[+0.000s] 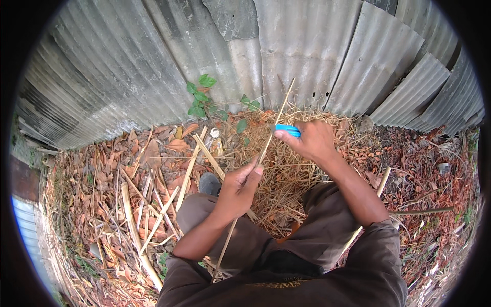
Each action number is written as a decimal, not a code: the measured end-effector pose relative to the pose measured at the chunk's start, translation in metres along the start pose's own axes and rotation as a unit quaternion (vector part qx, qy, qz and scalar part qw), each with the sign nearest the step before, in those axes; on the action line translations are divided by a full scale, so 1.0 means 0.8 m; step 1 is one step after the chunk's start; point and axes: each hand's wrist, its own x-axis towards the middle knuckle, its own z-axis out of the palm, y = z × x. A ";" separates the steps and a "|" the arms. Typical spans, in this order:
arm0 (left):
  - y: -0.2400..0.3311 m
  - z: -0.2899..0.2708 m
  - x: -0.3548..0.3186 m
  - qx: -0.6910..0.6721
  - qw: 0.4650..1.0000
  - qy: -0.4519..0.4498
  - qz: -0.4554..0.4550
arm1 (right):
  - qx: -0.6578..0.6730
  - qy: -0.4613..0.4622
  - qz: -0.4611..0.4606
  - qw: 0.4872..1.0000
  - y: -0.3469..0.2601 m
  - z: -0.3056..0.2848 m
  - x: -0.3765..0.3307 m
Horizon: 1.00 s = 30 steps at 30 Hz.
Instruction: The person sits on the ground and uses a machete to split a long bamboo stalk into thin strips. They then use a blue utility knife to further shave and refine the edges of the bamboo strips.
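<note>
Left hand closed around a thin bamboo strip, thumb pressed along it. Strip runs from about 7 o'clock, near the lap, up to 1 o'clock toward the corrugated metal wall. Right hand at 1 o'clock from the left hand, fingers curled tight on a blue-handled tool that meets the strip; blade not discernible. Pile of dry shavings lies under both hands. Split bamboo pieces on leaf litter at 9 o'clock.
</note>
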 end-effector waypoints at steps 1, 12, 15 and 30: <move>-0.005 -0.002 0.001 -0.012 1.000 0.004 -0.005 | 0.003 -0.006 -0.021 1.000 -0.008 0.003 -0.009; -0.004 0.003 0.010 -0.033 0.999 -0.018 -0.005 | -0.019 0.097 -0.076 0.992 0.018 -0.001 0.022; 0.005 0.005 0.013 -0.028 0.999 -0.020 0.007 | -0.034 0.119 -0.051 0.991 0.031 -0.001 0.037; 0.004 -0.018 0.019 -0.248 0.958 -0.076 -0.121 | 0.013 -0.010 0.123 0.992 0.046 -0.027 0.012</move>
